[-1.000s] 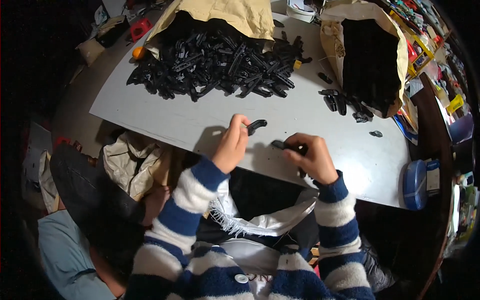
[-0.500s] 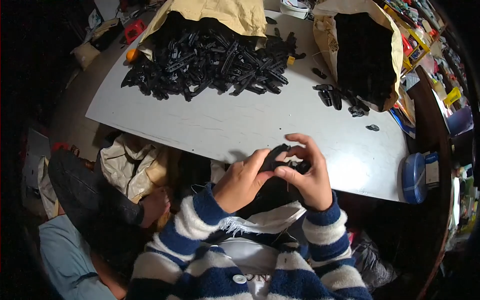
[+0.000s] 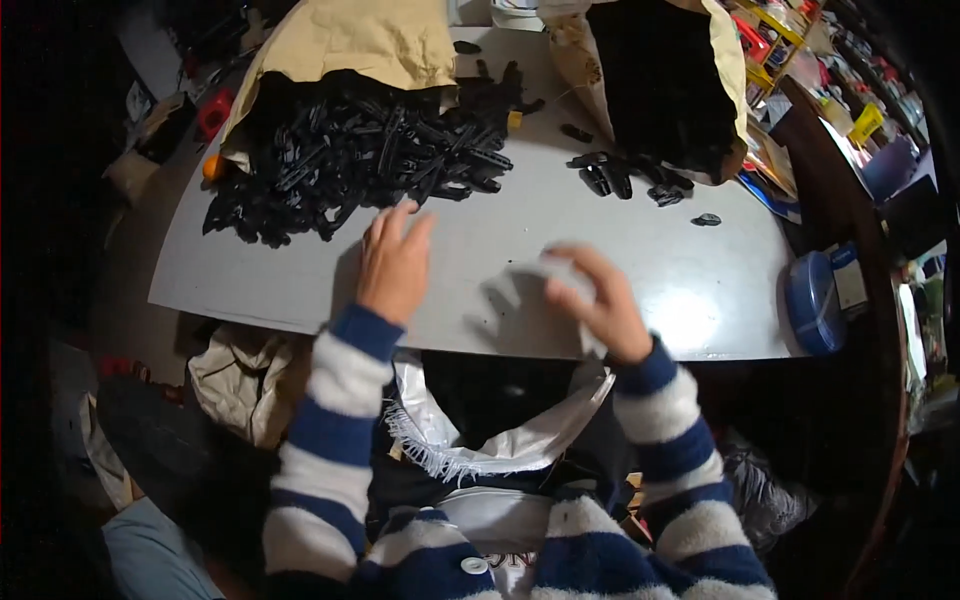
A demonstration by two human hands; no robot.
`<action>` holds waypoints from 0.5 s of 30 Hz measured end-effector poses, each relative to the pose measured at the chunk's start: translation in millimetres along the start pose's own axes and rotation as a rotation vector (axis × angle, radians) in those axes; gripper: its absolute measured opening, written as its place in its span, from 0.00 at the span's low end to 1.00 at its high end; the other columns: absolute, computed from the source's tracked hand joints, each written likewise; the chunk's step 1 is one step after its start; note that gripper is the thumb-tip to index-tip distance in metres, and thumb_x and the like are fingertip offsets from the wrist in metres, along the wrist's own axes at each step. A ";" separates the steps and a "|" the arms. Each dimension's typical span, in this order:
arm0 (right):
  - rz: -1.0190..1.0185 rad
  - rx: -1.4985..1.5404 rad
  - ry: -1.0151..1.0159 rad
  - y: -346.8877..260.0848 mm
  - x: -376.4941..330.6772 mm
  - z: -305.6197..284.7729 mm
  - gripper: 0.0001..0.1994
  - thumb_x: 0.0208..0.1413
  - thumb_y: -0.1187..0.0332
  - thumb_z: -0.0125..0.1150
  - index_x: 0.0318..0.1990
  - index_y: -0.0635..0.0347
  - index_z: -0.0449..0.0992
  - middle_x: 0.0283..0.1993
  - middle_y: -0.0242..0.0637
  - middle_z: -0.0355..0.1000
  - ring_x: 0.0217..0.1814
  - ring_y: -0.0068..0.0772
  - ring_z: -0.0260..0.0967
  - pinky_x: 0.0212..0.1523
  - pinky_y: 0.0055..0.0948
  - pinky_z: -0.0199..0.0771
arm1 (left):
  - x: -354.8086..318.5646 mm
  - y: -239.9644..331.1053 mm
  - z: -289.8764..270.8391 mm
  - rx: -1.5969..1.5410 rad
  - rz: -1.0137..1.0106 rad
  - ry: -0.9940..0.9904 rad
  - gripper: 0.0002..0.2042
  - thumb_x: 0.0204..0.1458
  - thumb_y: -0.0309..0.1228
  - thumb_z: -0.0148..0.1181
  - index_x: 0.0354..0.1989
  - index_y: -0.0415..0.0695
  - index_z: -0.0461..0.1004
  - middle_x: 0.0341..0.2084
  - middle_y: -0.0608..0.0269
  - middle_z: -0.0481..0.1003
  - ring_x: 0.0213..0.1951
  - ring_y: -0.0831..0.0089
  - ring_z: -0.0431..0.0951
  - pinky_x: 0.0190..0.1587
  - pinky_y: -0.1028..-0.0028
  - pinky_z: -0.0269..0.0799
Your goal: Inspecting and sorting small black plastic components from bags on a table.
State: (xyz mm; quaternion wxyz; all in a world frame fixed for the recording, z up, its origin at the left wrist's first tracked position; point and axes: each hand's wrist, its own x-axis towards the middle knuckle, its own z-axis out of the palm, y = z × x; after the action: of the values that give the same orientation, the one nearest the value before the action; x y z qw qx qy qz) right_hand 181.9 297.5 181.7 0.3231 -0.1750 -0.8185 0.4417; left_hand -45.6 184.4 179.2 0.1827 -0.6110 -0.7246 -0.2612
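Observation:
My left hand (image 3: 393, 262) stretches over the table to the near edge of a heap of black plastic parts (image 3: 350, 160). Its fingers are extended; I cannot tell whether the tips touch a part. Slightly blurred, my right hand (image 3: 602, 305) hovers over the table's front edge with thumb and fingers apart and nothing seen in it. Below the hands, a white sack with a frayed rim (image 3: 425, 445) gapes in my lap, its inside dark. A small blurred speck shows above its dark mouth.
A tan paper sack (image 3: 360, 40) lies behind the heap. Another open sack (image 3: 730, 60) stands at the back right, with loose black parts (image 3: 610, 178) before it. A blue round container (image 3: 815, 300) sits at the right edge, an orange fruit (image 3: 213, 168) at the left.
My hands have come apart, and the black part they held is no longer in them. The left has moved forward to the heap; the right has opened. The view has shifted.

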 end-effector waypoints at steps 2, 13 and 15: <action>-0.081 -0.370 0.210 38.5 41.0 -23.2 0.17 0.45 0.65 0.60 0.44 0.60 0.70 0.49 0.45 0.65 0.51 0.47 0.61 0.51 0.36 0.61 | 10.8 -12.9 14.9 0.124 0.024 0.059 0.13 0.44 0.21 0.48 0.40 0.41 0.70 0.40 0.56 0.68 0.43 0.57 0.67 0.45 0.65 0.63; -0.127 -0.723 0.096 110.4 79.2 -31.1 0.16 0.48 0.70 0.54 0.47 0.53 0.69 0.57 0.44 0.59 0.59 0.50 0.52 0.58 0.39 0.55 | 20.7 3.4 19.9 0.066 0.170 -0.342 0.09 0.43 0.22 0.51 0.35 0.43 0.70 0.29 0.58 0.69 0.38 0.62 0.69 0.42 0.68 0.63; -0.169 -0.685 0.037 91.1 64.7 -21.1 0.16 0.49 0.69 0.52 0.48 0.52 0.69 0.57 0.44 0.58 0.60 0.50 0.51 0.59 0.40 0.53 | 15.9 15.9 14.4 0.013 0.186 -0.268 0.08 0.43 0.23 0.51 0.34 0.43 0.70 0.28 0.58 0.70 0.36 0.63 0.69 0.41 0.68 0.63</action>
State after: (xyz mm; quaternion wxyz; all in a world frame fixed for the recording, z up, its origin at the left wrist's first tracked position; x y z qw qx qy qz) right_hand 149.2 397.3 138.3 0.2957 -0.2130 -0.9247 0.1101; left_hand -32.2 207.5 179.4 0.1119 -0.7037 -0.6844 -0.1547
